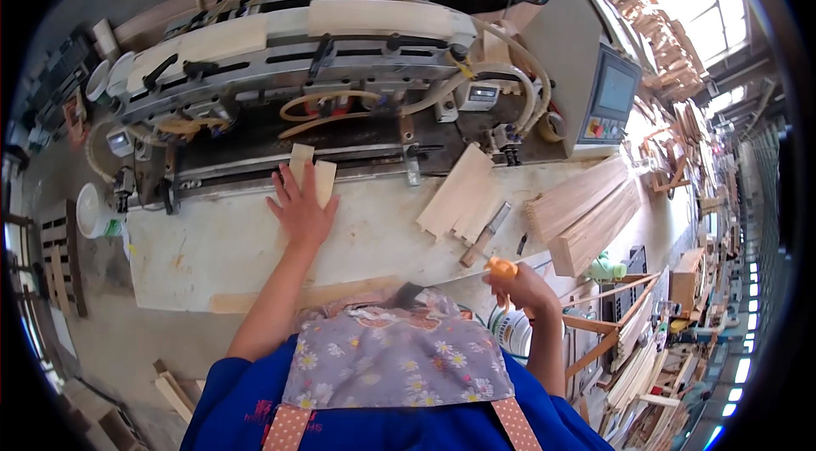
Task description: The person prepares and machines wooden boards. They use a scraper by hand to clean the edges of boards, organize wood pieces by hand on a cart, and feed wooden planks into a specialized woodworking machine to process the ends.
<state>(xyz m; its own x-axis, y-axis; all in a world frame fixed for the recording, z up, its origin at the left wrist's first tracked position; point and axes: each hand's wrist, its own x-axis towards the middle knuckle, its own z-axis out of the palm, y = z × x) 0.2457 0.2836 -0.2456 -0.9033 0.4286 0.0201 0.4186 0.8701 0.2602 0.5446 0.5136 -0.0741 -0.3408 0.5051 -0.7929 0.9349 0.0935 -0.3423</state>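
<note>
My left hand [302,211] lies with spread fingers over two small pale wood pieces [325,181] at the front rail of a machine. Their far ends show beyond my fingers; the rest is hidden under the hand. My right hand [525,288] is closed around an orange air blow gun [501,267] near the front edge of the worktable [195,255]. Just beyond the blow gun lies a hammer [486,236] with a wooden handle. Farther back, several flat wood panels [463,196] with notched ends rest on the table.
The long machine [289,60] with clamps and hoses spans the back, bearing pale boards [380,17]. A control panel [614,90] stands at the right. Thick planks [586,213] stack beside the table. A white bucket [89,209] is at the left, another bucket [512,330] by my right arm.
</note>
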